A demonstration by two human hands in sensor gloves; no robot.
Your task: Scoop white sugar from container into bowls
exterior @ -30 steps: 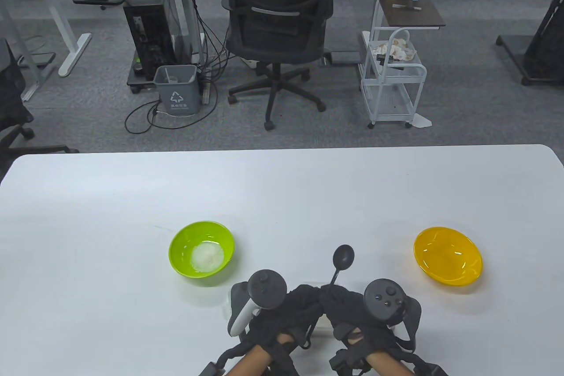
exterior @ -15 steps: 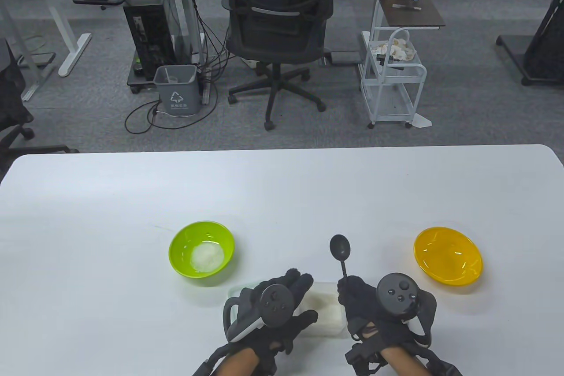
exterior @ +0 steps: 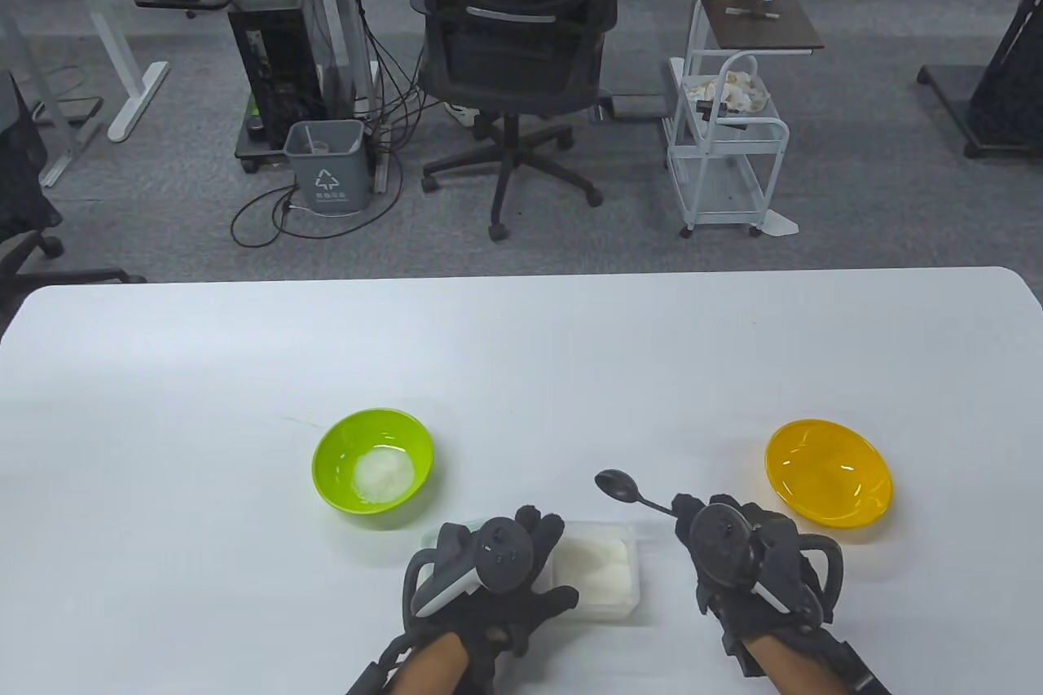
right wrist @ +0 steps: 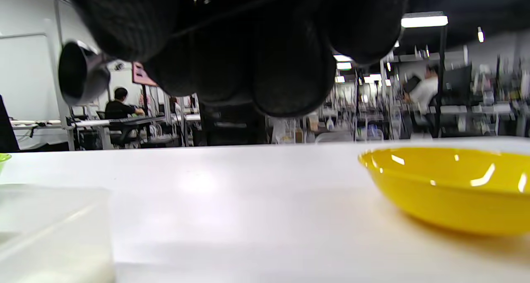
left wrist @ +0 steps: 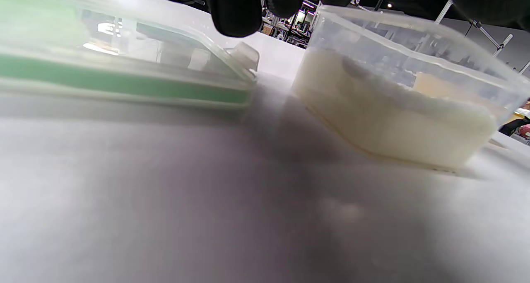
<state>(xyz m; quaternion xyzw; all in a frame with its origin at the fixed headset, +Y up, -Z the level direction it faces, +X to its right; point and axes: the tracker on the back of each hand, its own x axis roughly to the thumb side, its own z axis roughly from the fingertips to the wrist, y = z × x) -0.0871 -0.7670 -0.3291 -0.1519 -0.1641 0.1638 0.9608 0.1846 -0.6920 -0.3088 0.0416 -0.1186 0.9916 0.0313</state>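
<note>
The clear plastic container of white sugar [exterior: 599,569] sits at the table's near edge, between my hands. My right hand [exterior: 737,556] pinches the black spoon [exterior: 631,490] by its handle, long axis toward ten o'clock, bowl just beyond the container's far right corner. My left hand [exterior: 497,573] rests spread against the container's left wall.

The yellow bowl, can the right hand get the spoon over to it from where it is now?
Probably yes. The right hand holds the spoon just left of the yellow bowl, and only bare table lies between them. The spoon's bowl points away, toward the container, so it would need swinging round.
</note>
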